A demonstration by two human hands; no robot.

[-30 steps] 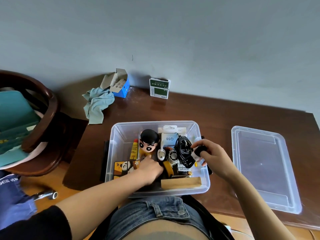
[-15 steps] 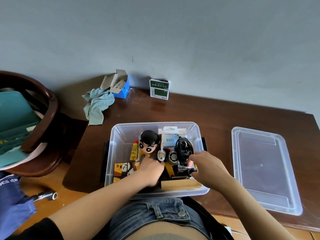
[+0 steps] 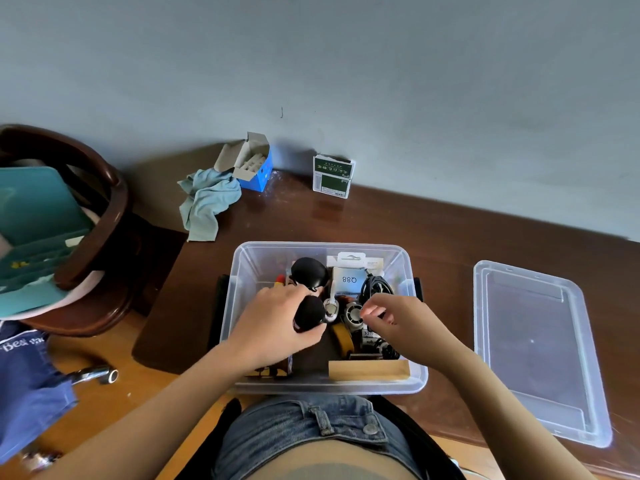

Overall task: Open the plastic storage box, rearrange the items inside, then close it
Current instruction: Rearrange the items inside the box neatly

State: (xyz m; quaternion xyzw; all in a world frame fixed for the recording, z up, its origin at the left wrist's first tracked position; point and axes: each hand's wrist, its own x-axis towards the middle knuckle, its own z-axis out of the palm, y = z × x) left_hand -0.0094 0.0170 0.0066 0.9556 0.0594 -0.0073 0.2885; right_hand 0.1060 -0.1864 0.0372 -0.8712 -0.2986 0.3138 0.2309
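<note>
We stand at a dark wooden table (image 3: pixel 433 233). On it the clear plastic storage box (image 3: pixel 242 268) sits open just before us, and its clear lid (image 3: pixel 533 344) lies flat to the right, well apart. Inside the box we see a wooden block (image 3: pixel 369 370) against the near wall, a coiled black cable (image 3: pixel 375 289) and a white Q88 package (image 3: pixel 348 279) toward the far wall. Our left hand (image 3: pixel 273 323) curls its fingers round a black rounded item (image 3: pixel 309 312). Our right hand (image 3: pixel 398 318) hovers over the cable side, fingertips drawn close together; we cannot tell whether they pinch anything.
</note>
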